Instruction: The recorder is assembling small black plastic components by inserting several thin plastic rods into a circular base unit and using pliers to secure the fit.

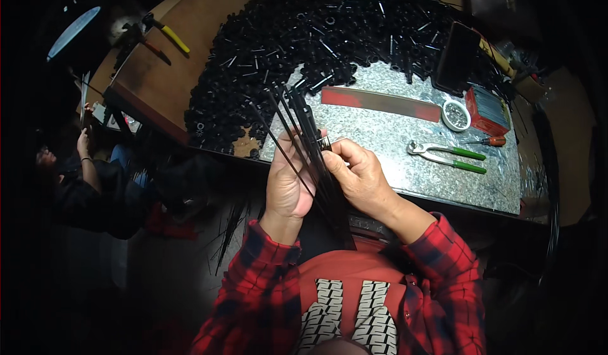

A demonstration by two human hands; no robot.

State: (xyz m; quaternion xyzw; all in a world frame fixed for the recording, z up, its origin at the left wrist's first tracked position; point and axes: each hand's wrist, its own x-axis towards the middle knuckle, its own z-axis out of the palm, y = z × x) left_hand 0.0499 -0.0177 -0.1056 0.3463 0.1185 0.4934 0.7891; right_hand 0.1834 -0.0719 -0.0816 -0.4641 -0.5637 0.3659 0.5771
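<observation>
Speckled tabletop (386, 141), white bowl (447, 124) of metallic bits (455, 114), both hands' fingers (346, 148) around black rods (306, 124)

This looks like a workshop — a large heap of small black tubular parts (272, 54) covers the upper middle of the frame, on a table (386, 143) with a speckled top. Green-handled pincers (459, 164) and an orange-handled screwdriver (495, 141) lie at right, a yellow-handled tool (175, 40) at upper left — and another person (92, 174) shows at far left.
</observation>
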